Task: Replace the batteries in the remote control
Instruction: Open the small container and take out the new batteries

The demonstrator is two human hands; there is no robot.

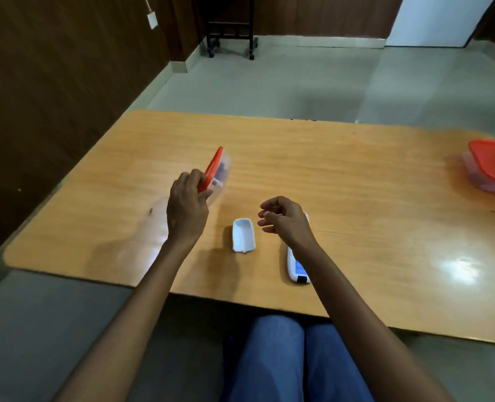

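Note:
My left hand grips a small clear plastic box with an orange lid, tipped up on its side above the wooden table; dark items show inside it. The white battery cover lies inside-up on the table between my hands. A white remote control lies lengthwise near the front edge, its far end hidden under my right hand. That hand hovers just above the remote with fingers loosely curled and nothing in them.
A second clear box with an orange lid sits at the table's far right edge. A dark wheeled stand is on the floor beyond the table. My legs in blue jeans are under the front edge.

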